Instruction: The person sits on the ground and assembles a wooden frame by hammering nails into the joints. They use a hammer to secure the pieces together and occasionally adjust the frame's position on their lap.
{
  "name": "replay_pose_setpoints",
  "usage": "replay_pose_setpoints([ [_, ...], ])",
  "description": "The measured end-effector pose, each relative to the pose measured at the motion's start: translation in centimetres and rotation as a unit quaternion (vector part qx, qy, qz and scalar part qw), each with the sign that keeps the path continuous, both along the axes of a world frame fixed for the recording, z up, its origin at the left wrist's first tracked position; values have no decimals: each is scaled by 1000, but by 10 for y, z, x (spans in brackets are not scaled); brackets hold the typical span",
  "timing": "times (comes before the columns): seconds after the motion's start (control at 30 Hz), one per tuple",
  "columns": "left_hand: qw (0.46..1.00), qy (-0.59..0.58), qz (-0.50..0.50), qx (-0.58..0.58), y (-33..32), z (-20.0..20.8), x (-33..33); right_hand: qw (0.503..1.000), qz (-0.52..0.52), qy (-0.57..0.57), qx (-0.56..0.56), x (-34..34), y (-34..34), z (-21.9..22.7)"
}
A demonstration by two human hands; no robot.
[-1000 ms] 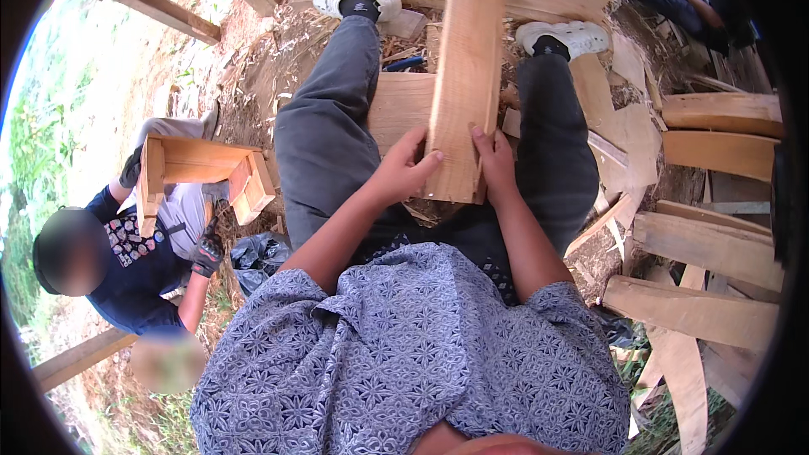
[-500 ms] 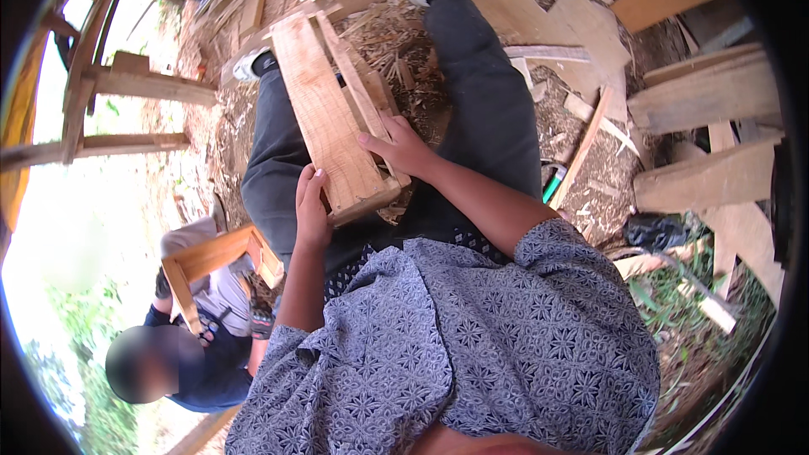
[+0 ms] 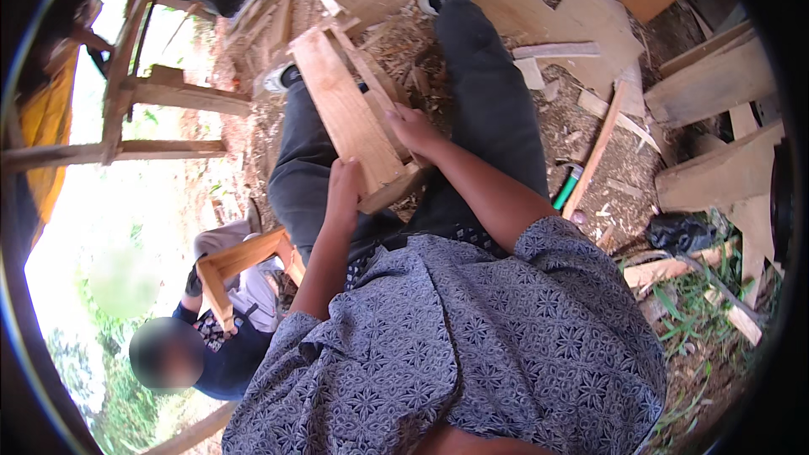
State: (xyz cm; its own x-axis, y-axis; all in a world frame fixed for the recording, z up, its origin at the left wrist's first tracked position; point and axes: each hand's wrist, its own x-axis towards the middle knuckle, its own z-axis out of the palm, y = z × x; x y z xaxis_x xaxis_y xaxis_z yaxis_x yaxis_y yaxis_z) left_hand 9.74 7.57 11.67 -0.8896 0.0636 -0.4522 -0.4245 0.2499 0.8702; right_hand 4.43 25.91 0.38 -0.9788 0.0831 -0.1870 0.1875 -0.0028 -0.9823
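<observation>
A long, narrow wooden frame of pale boards lies tilted across my lap, its near end toward my waist. It has a wide plank on the left, a thin slat on the right and a gap between them. My left hand grips the wide plank's left edge near the close end, fingers bent. My right hand is closed on the right slat, and its fingertips are partly hidden. The underside of the frame is out of sight.
A green-handled hammer lies among shavings beside a thin wooden strip on my right. Rough planks are stacked at the far right. On the left, another person is beside an angled wooden frame.
My left hand has slid up along the plank's edge, with its fingers more bent. My right hand has drawn off the wide plank onto the slat. The whole view has shifted slightly.
</observation>
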Motion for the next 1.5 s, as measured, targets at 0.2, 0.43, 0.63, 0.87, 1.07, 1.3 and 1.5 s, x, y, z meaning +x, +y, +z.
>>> replay_pose_setpoints([
  [0.2,999,17,-33,-32,6,21,10,994,-2,-62,86,6,-9,26],
  [0.43,998,-8,-58,-28,25,15,8,996,12,-32,77,1,9,18],
  [0.63,998,-67,2,6,12,-2,30,982,36,-15,185,13,0,18],
  [0.87,998,-51,27,2,-9,-28,27,975,37,6,218,16,-10,4],
  [1.07,999,-40,-22,11,-34,-35,20,963,30,23,267,23,-24,20],
  [1.3,953,-106,-260,-116,-73,-18,-9,936,85,26,342,15,-37,40],
  [1.5,899,68,-344,-263,-70,26,-110,940,97,-24,326,11,-33,50],
])
